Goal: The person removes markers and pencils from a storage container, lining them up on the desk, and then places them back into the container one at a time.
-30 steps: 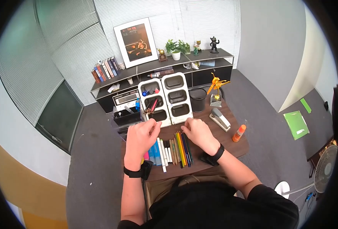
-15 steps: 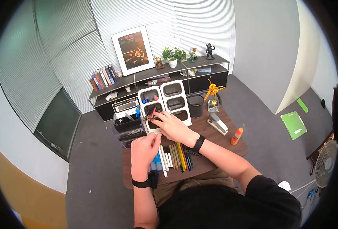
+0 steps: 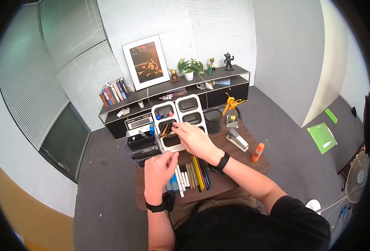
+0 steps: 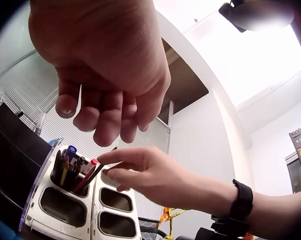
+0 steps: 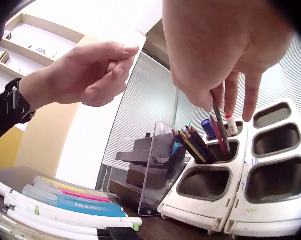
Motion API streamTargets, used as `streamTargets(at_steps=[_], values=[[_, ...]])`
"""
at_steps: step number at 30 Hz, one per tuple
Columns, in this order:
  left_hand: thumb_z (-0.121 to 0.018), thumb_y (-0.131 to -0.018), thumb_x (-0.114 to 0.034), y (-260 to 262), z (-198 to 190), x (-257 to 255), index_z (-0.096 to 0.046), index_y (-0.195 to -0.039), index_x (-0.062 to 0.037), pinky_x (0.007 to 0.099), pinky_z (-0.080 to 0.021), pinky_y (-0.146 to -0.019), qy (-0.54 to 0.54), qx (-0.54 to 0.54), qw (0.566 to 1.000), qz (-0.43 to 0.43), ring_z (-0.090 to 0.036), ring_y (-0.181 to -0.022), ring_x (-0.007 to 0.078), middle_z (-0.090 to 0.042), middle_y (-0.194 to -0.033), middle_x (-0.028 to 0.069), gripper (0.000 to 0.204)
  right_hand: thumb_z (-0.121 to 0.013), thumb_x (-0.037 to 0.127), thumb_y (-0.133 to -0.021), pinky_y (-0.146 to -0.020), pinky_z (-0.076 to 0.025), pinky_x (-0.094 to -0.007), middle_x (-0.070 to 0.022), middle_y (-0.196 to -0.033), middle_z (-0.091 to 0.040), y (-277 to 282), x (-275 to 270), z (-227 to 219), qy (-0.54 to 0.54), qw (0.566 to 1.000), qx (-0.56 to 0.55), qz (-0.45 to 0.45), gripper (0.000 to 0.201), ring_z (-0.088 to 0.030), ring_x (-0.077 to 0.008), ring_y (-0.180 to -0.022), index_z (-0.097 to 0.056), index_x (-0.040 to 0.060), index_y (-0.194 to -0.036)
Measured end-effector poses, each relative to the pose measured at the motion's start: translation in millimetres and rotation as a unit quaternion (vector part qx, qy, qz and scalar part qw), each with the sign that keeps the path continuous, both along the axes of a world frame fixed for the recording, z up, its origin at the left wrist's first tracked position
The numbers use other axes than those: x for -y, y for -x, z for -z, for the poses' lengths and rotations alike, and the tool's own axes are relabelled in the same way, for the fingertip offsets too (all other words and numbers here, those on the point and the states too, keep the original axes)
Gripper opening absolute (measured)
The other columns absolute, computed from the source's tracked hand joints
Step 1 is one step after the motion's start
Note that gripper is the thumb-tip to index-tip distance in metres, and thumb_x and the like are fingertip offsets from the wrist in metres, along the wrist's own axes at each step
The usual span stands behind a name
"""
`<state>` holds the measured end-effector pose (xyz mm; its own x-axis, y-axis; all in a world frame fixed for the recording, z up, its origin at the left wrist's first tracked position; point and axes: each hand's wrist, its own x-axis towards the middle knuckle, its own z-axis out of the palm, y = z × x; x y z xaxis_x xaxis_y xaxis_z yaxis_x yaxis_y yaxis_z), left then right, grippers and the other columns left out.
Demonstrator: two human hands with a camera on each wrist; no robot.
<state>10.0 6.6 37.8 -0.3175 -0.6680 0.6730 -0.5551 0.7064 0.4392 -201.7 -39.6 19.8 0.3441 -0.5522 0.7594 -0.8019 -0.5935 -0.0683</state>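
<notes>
My right hand (image 3: 193, 140) is over the left column of the white organizer (image 3: 174, 148). Its thumb and fingers pinch a slim dark pencil (image 5: 220, 122), whose lower end stands in the middle compartment. Several colored pencils (image 5: 193, 145) lean in that same compartment. Behind them, a blue-capped marker (image 5: 208, 129) and a red-capped white marker (image 5: 231, 125) stand in the far compartment. Loosely curled and holding nothing, my left hand (image 3: 158, 172) hovers near the organizer's front edge, above the laid-out pens.
White pens (image 3: 180, 180), blue highlighters (image 5: 88, 204) and a row of pencils (image 3: 199, 173) lie on the brown table (image 3: 243, 161). To the right are a stapler (image 3: 237, 140), a glue stick (image 3: 257, 152) and a golden trophy (image 3: 233, 106). A dark desk file holder (image 3: 142, 144) stands left.
My right hand has moved from above the table pencils up and left to the organizer's middle compartment. The pencils there have shifted. My left hand has moved slightly toward me, still loosely curled.
</notes>
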Motion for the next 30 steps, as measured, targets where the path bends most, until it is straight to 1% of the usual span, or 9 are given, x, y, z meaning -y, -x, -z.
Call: streamTargets(at_steps=[8, 12, 14, 16, 19, 22, 28, 29, 30], values=[[-0.077, -0.103, -0.025, 0, 12, 9, -0.068, -0.077, -0.0047, 0.0442, -0.046, -0.054, -0.045, 0.027, 0.999, 0.012, -0.063, -0.054, 0.037, -0.063, -0.06, 0.0131, 0.034, -0.071, -0.001, -0.098, -0.096, -0.061, -0.0446, -0.0178, -0.131, -0.068, 14, -31, -31, 0.049, 0.986, 0.156, -0.029, 0.038, -0.072, -0.0372, -0.115, -0.071, 0.0038, -0.135], [-0.077, -0.103, -0.026, -1, 16, 12, -0.07, -0.077, -0.0044, 0.0448, -0.048, -0.055, -0.057, 0.044, 0.997, 0.0, -0.064, -0.056, 0.0375, -0.063, -0.06, 0.0138, 0.034, -0.068, -0.005, -0.101, -0.068, -0.058, -0.0307, -0.0102, -0.116, -0.064, 35, -60, -33, 0.036, 0.961, 0.273, -0.03, 0.03, -0.071, -0.0187, -0.086, -0.071, 0.0006, -0.131], [-0.077, -0.102, -0.027, -1, 16, 12, -0.07, -0.077, -0.0039, 0.0453, -0.048, -0.056, -0.061, 0.04, 0.997, -0.007, -0.065, -0.057, 0.0376, -0.063, -0.061, 0.0144, 0.034, -0.066, -0.004, -0.102, -0.068, -0.057, -0.0313, -0.01, -0.112, -0.063, 50, -67, -23, -0.061, 0.955, 0.29, 0.0, 0.027, -0.068, -0.0171, -0.08, -0.071, -0.0008, -0.128], [-0.077, -0.102, -0.027, 1, 17, 12, -0.071, -0.078, -0.0038, 0.0451, -0.049, -0.057, -0.07, 0.055, 0.996, -0.007, -0.065, -0.057, 0.0373, -0.063, -0.061, 0.0144, 0.033, -0.069, -0.003, -0.097, -0.072, -0.059, -0.0364, -0.0119, -0.105, -0.065, 64, -65, -6, -0.12, 0.939, 0.321, 0.026, 0.026, -0.07, -0.0226, -0.08, -0.074, -0.0012, -0.123], [-0.077, -0.102, -0.026, 4, 16, 10, -0.07, -0.078, -0.0034, 0.0444, -0.048, -0.056, -0.073, 0.068, 0.995, -0.012, -0.064, -0.056, 0.0373, -0.063, -0.06, 0.0145, 0.033, -0.073, 0.004, -0.086, -0.084, -0.06, -0.046, -0.0188, -0.096, -0.071, 89, -46, 37, -0.279, 0.938, 0.199, 0.06, 0.021, -0.074, -0.0377, -0.088, -0.081, -0.0006, -0.105], [-0.077, -0.102, -0.026, 5, 15, 8, -0.07, -0.079, -0.0029, 0.0442, -0.048, -0.056, -0.078, 0.076, 0.994, -0.01, -0.064, -0.056, 0.0372, -0.062, -0.06, 0.0149, 0.033, -0.071, 0.003, -0.087, -0.094, -0.061, -0.0481, -0.0232, -0.11, -0.077, 93, -35, 71, -0.364, 0.919, 0.136, 0.07, 0.021, -0.075, -0.0412, -0.105, -0.081, 0.0003, -0.105], [-0.077, -0.102, -0.025, 5, 18, 10, -0.07, -0.08, -0.0018, 0.0441, -0.046, -0.055, -0.102, 0.062, 0.993, -0.002, -0.063, -0.055, 0.0372, -0.061, -0.06, 0.0151, 0.033, -0.07, 0.002, -0.088, -0.102, -0.059, -0.0498, -0.0229, -0.11, -0.077, 81, -29, 86, -0.345, 0.925, 0.137, 0.079, 0.025, -0.073, -0.0407, -0.116, -0.08, -0.0005, -0.111], [-0.078, -0.102, -0.025, 5, 18, 10, -0.071, -0.08, -0.0016, 0.0441, -0.046, -0.055, -0.106, 0.058, 0.993, -0.003, -0.062, -0.055, 0.0373, -0.061, -0.06, 0.0151, 0.033, -0.071, 0.003, -0.09, -0.105, -0.058, -0.0497, -0.0242, -0.116, -0.076, 70, -44, 52, -0.477, 0.849, 0.211, 0.086, 0.027, -0.071, -0.0417, -0.119, -0.079, -0.0014, -0.115], [-0.078, -0.102, -0.025, 6, 19, 10, -0.071, -0.08, -0.0016, 0.0441, -0.046, -0.055, -0.108, 0.058, 0.992, -0.002, -0.062, -0.055, 0.0373, -0.061, -0.06, 0.0151, 0.033, -0.071, 0.003, -0.09, -0.105, -0.058, -0.0497, -0.0242, -0.116, -0.076, 70, -43, 60, -0.478, 0.848, 0.211, 0.087, 0.027, -0.071, -0.0417, -0.119, -0.079, -0.0014, -0.115]])
